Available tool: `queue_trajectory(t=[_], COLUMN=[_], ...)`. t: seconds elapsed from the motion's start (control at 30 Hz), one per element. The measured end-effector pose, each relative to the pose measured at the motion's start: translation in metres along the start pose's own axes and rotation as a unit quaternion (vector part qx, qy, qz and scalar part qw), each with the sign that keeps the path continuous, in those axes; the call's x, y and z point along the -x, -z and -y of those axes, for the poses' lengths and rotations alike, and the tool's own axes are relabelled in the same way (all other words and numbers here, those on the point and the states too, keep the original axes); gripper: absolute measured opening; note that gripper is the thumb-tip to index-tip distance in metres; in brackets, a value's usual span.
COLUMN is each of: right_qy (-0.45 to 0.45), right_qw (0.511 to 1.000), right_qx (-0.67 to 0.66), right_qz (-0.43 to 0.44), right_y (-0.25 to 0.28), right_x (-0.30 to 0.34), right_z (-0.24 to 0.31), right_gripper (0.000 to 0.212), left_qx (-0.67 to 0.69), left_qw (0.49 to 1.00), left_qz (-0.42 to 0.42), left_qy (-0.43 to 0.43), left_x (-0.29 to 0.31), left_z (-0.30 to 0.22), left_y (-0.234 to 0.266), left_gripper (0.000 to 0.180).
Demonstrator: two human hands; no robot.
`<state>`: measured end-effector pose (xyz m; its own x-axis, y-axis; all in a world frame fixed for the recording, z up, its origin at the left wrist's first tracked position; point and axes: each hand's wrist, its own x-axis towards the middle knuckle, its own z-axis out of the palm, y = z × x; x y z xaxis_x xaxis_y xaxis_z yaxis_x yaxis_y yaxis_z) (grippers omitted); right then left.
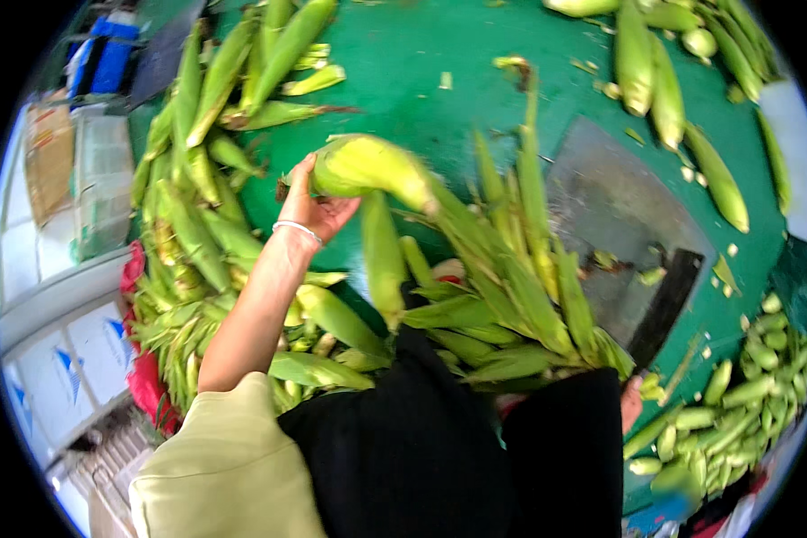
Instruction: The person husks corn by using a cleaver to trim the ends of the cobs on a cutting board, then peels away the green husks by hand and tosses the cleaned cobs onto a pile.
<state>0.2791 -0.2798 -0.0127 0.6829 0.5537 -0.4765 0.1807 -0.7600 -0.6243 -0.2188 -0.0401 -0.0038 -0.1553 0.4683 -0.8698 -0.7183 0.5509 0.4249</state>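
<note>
An ear of corn in its green husk point(368, 169) is in my left hand point(318, 208), whose thumb and fingers wrap round its left, cut end. A white band circles that wrist. The ear's right tip meets a bundle of long husk leaves point(511, 278) spreading across the middle. Only a small part of my right hand point(632, 403) shows, at the lower right beyond the black clothing; its fingers are mostly hidden. Nearest to it are the lower ends of the leaves and a dark bar point(668, 305) along the edge of a grey metal plate point(592, 211).
Husked-over ears pile up on the left point(184, 233), with more ears point(663, 81) at the far right. Many smaller, trimmed ears point(749, 394) are heaped at the lower right. Cut bits litter the green table point(403, 72). Boxes point(49, 161) stand past the left edge.
</note>
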Motion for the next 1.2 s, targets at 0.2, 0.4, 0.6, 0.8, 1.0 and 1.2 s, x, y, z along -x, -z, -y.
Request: queue_trajectory(t=[0.2, 0.4, 0.6, 0.8, 1.0, 1.2], right_qy=[0.157, 0.162, 0.116, 0.029, 0.027, 0.263], right_qw=[0.977, 0.986, 0.989, 0.981, 0.985, 0.892], right_qx=[-0.144, 0.0, 0.049, -0.117, -0.149, -0.364], right_qz=[-0.005, 0.032, 0.074, 0.151, 0.085, 0.045], right_y=[-0.009, -0.044, -0.054, -0.049, -0.018, 0.029], right_x=[0.039, 0.003, -0.029, -0.042, -0.025, 0.01], right_z=[0.071, 0.089, 0.059, 0.058, 0.052, 0.141], right_gripper=[0.033, 0.028, 0.049, 0.049, 0.045, 0.048], left_qx=[-0.043, -0.228, -0.593, -0.773, -0.863, -0.848], left_qw=[0.993, 0.971, 0.74, 0.135, 0.162, 0.321], left_qz=[0.093, 0.06, 0.303, 0.363, 0.331, 0.314], left_qy=[0.062, 0.046, 0.091, -0.502, -0.345, -0.282], left_x=[0.002, -0.006, 0.022, -0.031, 0.004, 0.027], left_z=[0.147, 0.249, 0.182, 0.087, 0.091, 0.103], left_y=[-0.161, -0.22, -0.211, -0.236, -0.236, -0.182], left_gripper=[0.069, 0.072, 0.039, 0.046, 0.054, 0.048])
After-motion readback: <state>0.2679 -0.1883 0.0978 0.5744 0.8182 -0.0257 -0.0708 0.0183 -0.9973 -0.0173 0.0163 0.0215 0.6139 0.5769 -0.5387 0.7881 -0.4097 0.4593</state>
